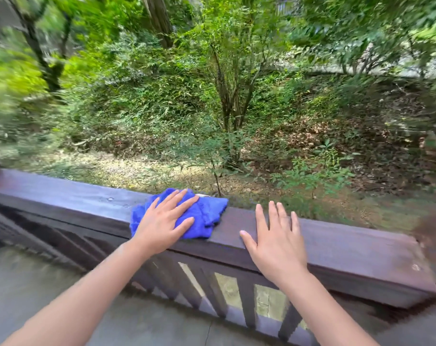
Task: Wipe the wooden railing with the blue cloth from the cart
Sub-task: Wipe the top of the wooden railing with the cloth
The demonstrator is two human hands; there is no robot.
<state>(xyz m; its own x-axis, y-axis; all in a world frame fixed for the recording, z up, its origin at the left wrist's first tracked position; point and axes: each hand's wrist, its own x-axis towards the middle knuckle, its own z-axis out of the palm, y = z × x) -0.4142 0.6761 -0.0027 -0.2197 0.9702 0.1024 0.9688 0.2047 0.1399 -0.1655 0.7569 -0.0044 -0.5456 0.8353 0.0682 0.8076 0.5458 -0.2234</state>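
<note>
Green hillside fills everything beyond the rail: thin-trunked trees (227, 96), low shrubs and a floor of brown leaf litter, all of it smeared toward the left edge of my feed. Closer to me, the wooden railing (349, 248) runs across the view from upper left down to lower right, its flat top board dark brown with a damp sheen, and vertical balusters (247, 303) show below it with light patches between them. Grey concrete floor (32, 278) lies on my side of the rail.

I see the blue cloth (207, 216) lying bunched on the top board, roughly mid-rail, with one folded corner reaching toward the far edge. My left hand (162, 221) lies flat on it, palm down, fingers spread and extended, pressing rather than gripping; nothing is curled around the fabric. Cloth sticks out past the fingertips on the far side and past the thumb on the right.

My right hand (274, 238) rests just beside the cloth, not touching it, palm down on bare wood with fingers splayed and pointing away from me, thumb out toward the cloth. It holds nothing. Both forearms are bare. I cannot see the cart in this view
</note>
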